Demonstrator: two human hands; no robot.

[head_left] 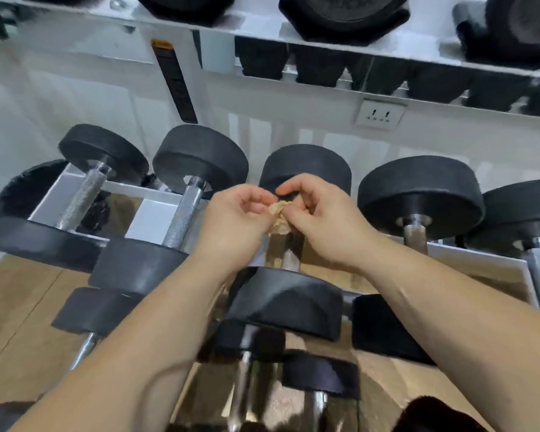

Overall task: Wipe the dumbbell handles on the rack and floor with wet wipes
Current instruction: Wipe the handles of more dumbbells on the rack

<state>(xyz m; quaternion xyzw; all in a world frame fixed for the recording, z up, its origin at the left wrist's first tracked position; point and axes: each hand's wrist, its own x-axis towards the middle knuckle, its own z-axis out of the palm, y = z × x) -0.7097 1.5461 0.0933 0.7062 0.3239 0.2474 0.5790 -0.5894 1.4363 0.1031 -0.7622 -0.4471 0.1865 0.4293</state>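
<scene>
The crumpled wipe (279, 218) sits mid-frame, pinched between the curled fingers (290, 185) of the left hand (240, 219) and right hand (321, 222). Just below it lies the handle (290, 256), its long axis running up-frame. Both hands are equally near.

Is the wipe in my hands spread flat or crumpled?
Crumpled. The wipe is a brownish wad pinched between the left hand and right hand, no flat sheet showing.

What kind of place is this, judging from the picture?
Most likely a gym or a home weight room. Black dumbbells lie in a row on a white rack, more weights sit on the shelf above, and the left hand and right hand pinch a wipe.
</scene>
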